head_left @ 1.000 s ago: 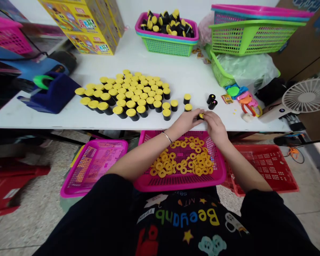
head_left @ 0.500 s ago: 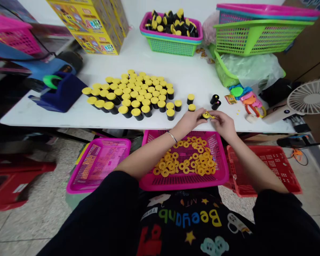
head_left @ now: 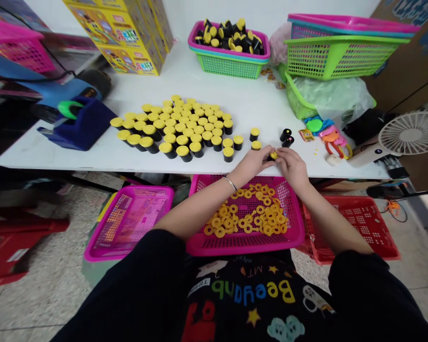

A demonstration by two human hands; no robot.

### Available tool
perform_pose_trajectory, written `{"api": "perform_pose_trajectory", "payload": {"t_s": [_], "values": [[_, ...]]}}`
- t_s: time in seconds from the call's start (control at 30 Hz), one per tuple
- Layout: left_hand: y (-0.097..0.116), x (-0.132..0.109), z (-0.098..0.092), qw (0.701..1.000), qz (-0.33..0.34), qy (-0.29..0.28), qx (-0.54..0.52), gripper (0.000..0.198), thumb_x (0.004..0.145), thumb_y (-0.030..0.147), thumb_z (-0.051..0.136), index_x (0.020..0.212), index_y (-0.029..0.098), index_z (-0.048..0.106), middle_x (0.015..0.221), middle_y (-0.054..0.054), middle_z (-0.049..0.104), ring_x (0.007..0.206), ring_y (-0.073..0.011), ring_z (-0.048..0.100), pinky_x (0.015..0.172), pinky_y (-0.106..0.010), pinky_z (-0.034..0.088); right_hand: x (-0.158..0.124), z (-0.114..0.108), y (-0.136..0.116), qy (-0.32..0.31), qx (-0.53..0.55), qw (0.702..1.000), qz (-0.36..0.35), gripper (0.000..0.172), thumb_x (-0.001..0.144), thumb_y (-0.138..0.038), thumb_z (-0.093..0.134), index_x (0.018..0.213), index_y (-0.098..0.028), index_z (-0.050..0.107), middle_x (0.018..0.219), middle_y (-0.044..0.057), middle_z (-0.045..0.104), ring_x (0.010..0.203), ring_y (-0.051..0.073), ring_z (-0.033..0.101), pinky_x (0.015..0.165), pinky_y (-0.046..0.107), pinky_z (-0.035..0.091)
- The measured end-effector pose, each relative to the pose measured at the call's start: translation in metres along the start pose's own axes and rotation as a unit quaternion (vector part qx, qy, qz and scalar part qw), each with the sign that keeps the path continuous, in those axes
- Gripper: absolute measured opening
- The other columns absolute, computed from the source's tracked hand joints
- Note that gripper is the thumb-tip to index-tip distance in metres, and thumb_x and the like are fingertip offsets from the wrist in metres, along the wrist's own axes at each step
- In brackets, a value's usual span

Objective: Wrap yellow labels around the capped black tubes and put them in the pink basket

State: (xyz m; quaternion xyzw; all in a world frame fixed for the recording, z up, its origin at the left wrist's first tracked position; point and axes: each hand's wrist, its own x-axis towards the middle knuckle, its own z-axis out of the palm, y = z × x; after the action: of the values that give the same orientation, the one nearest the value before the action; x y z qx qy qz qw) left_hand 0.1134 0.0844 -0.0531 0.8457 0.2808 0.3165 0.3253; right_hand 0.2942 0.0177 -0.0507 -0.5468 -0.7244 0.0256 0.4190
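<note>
Head view: left hand [head_left: 251,162] and right hand [head_left: 293,167] closer together than half a second back; fingertips narrow, pinching a small black cylinder with yellow cap [head_left: 273,156] between them, right by the front edge of the white table [head_left: 92,154]; less yellow showing now; yellow rings [head_left: 246,219] piled in the pink basket [head_left: 244,249] below the wrists; rows of capped cylinders [head_left: 185,127] off to the left on the table.

1. Left of the frame, I see a navy tape dispenser [head_left: 79,128] with a green roll.
2. Upper left, I see yellow printed cardboard boxes [head_left: 124,38].
3. Upper right, I see a lime-green plastic basket [head_left: 338,59].
4. Far right, I see a white desk fan [head_left: 412,133].
5. Lower right, I see a red plastic crate [head_left: 360,228] on the floor [head_left: 417,285].
</note>
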Motion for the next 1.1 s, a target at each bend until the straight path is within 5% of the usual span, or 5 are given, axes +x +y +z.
{"api": "perform_pose_trajectory", "payload": {"t_s": [0.17, 0.37, 0.67, 0.87, 1.1], "values": [[-0.001, 0.002, 0.002, 1.0, -0.011, 0.001, -0.012, 0.02, 0.09, 0.026, 0.071, 0.098, 0.019, 0.053, 0.089, -0.001, 0.071, 0.077, -0.014, 0.067, 0.07, -0.024, 0.048, -0.015, 0.004, 0.004, -0.065, -0.133, 0.987, -0.07, 0.039, 0.101, -0.029, 0.046, 0.135, -0.018, 0.062, 0.136, 0.018, 0.067, 0.132, 0.033, 0.059, 0.109, 0.057, 0.049], [0.003, 0.002, 0.001, 1.0, -0.026, 0.002, -0.007, 0.019, 0.09, 0.021, 0.07, 0.099, 0.019, 0.054, 0.09, -0.001, 0.072, 0.079, -0.0145, 0.068, 0.073, -0.025, 0.049, -0.012, 0.01, 0.004, -0.071, -0.172, 0.978, -0.092, 0.035, 0.102, -0.021, 0.04, 0.125, -0.019, 0.067, 0.132, 0.016, 0.069, 0.128, 0.031, 0.06, 0.103, 0.053, 0.049], [0.004, -0.004, -0.001, 1.0, 0.01, -0.003, 0.003, 0.008, 0.097, 0.021, 0.061, 0.104, 0.018, 0.059, 0.107, -0.006, 0.073, 0.097, -0.0171, 0.071, 0.088, -0.032, 0.055, 0.007, -0.006, 0.03, -0.052, -0.106, 0.99, -0.081, 0.029, 0.097, -0.018, 0.042, 0.104, -0.021, 0.07, 0.091, 0.007, 0.074, 0.089, 0.022, 0.069, 0.083, 0.04, 0.059], [0.011, -0.008, 0.0, 0.991, 0.1, 0.015, 0.09, 0.018, 0.102, 0.019, 0.048, 0.115, 0.014, 0.06, 0.14, -0.015, 0.059, 0.133, -0.019, 0.058, 0.115, -0.039, 0.048, 0.0, -0.005, 0.023, -0.034, -0.076, 0.993, -0.078, 0.029, 0.099, -0.024, 0.046, 0.116, -0.02, 0.069, 0.121, 0.014, 0.072, 0.115, 0.027, 0.067, 0.101, 0.049, 0.057], [0.011, -0.01, 0.007, 0.98, 0.093, 0.011, 0.178, 0.031, 0.104, 0.022, 0.046, 0.132, 0.009, 0.052, 0.132, -0.017, 0.065, 0.131, -0.0224, 0.06, 0.114, -0.04, 0.049, -0.009, -0.001, 0.014, 0.004, -0.032, 0.997, -0.071, 0.031, 0.101, -0.029, 0.049, 0.12, -0.022, 0.071, 0.12, 0.013, 0.074, 0.115, 0.026, 0.069, 0.105, 0.05, 0.057]]}}
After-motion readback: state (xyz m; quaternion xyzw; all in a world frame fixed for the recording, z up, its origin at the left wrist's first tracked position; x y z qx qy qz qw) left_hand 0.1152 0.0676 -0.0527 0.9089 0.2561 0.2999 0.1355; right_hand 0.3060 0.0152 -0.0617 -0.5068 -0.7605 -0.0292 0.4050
